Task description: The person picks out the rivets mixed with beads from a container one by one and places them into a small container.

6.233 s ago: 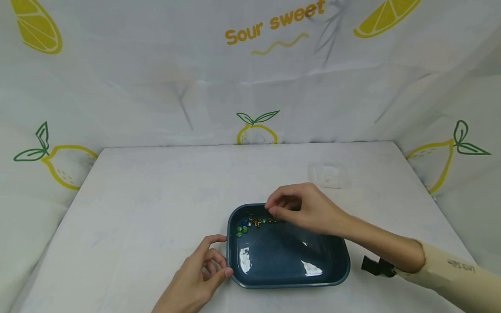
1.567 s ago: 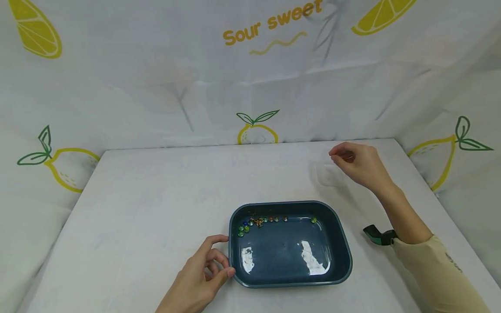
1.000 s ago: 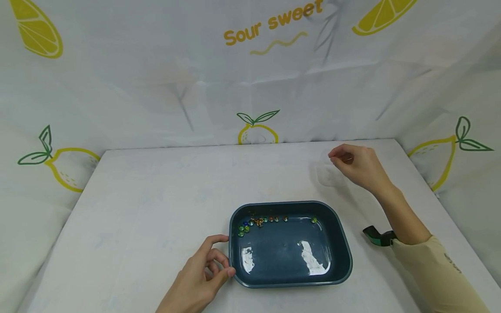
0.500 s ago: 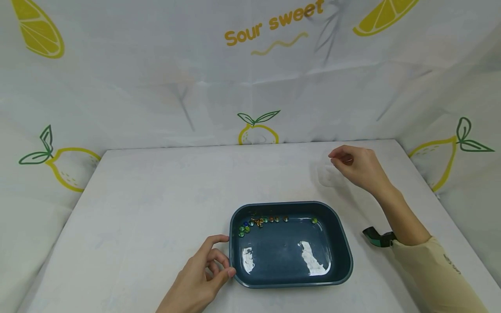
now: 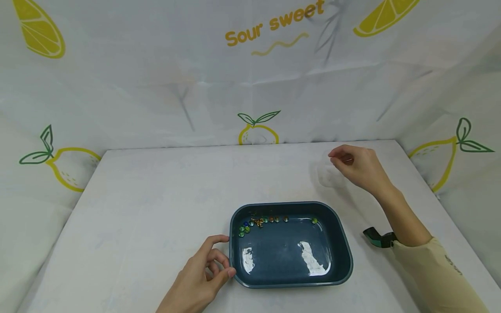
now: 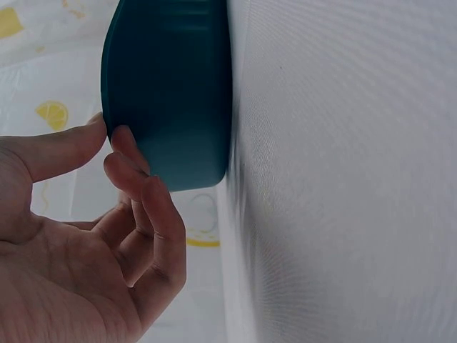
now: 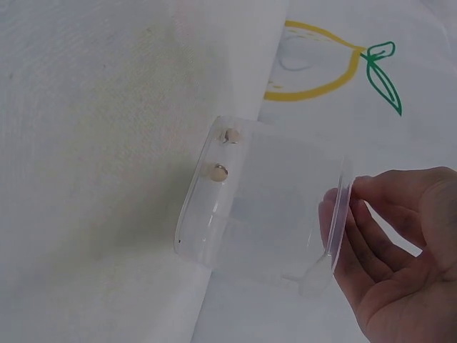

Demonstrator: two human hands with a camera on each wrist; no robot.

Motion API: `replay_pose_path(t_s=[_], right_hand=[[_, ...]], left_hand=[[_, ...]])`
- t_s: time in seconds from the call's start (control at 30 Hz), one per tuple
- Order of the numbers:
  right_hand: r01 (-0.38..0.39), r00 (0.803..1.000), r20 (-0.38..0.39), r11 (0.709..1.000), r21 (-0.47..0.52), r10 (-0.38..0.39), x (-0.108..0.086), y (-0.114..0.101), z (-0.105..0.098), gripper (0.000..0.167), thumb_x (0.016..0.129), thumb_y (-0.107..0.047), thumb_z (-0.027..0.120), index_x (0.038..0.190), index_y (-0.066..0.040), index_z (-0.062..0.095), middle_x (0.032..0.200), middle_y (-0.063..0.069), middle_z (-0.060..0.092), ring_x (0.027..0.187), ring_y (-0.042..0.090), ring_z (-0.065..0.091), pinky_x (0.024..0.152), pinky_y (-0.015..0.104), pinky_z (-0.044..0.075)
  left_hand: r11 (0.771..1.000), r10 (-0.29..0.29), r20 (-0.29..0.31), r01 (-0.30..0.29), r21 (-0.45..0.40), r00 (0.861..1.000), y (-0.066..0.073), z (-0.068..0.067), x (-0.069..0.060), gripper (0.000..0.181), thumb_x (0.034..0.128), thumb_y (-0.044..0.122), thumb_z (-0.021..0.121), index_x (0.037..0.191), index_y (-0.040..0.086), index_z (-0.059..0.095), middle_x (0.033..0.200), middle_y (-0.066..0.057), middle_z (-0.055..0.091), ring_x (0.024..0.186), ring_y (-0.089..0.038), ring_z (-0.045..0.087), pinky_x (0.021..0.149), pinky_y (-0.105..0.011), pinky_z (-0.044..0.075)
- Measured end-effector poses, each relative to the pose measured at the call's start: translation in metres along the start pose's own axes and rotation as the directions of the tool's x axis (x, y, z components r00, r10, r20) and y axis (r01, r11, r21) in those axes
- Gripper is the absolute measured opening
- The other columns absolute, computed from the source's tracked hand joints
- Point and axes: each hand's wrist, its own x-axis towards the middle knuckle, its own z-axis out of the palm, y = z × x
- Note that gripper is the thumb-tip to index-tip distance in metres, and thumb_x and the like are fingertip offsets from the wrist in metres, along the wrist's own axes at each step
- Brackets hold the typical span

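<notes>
White tabletop [image 5: 156, 195]: clear container [image 7: 278, 200] sits beneath the right hand [image 5: 365, 168], apparently pinched.

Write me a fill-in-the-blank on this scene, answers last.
In the head view, the left hand touches the tray on its ____ side.
The clear container gripped by the right hand holds ____ visible round pieces.
The bead nearest the tray's right end is ____.
The lettering reads "Sour ____".
Missing words: left; two; green; sweet.

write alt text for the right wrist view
A right hand pinches a clear plastic container by its rim, with two small pale pieces at its base. A lemon drawing shows on the white backdrop behind.
</notes>
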Motion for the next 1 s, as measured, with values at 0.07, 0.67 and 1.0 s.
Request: replay_pose_path(t_s=[0.07, 0.67, 1.0], right_hand=[[0.005, 1.000, -0.004, 1.000, -0.003, -0.005, 0.000, -0.002, 0.000, 0.010, 0.098, -0.002, 0.075, 0.107, 0.000, 0.079, 0.098, 0.020, 0.082, 0.086, 0.037, 0.079, 0.076, -0.002, 0.042], [0.052, 0.998, -0.031, 0.999, 0.003, -0.052, -0.001, -0.018, -0.003, 0.010, 0.098, -0.001, 0.074, 0.106, -0.002, 0.079, 0.095, 0.014, 0.083, 0.081, 0.035, 0.079, 0.075, -0.002, 0.043], [0.077, 0.996, -0.036, 0.997, 0.009, -0.077, -0.002, -0.030, -0.007, 0.011, 0.097, -0.001, 0.076, 0.108, -0.002, 0.079, 0.098, 0.013, 0.083, 0.084, 0.032, 0.079, 0.079, -0.002, 0.046]], left_hand=[[1.000, 0.001, 0.001, -0.001, -0.001, 1.000, 0.000, 0.000, 0.000, 0.063, 0.0956, 0.018, 0.084, 0.149, 0.013, 0.052, 0.094, 0.003, 0.070, 0.068, -0.003, 0.058, 0.062, -0.021, 0.050], [1.000, -0.006, 0.000, 0.006, 0.005, 1.000, 0.001, 0.000, 0.000, 0.063, 0.0957, 0.021, 0.085, 0.149, 0.013, 0.052, 0.094, 0.003, 0.070, 0.068, -0.003, 0.058, 0.062, -0.021, 0.050], [1.000, 0.007, 0.001, -0.007, 0.007, 1.000, 0.000, 0.000, 0.000, 0.063, 0.0960, 0.022, 0.084, 0.149, 0.013, 0.052, 0.094, 0.003, 0.070, 0.068, -0.003, 0.058, 0.063, -0.021, 0.050]])
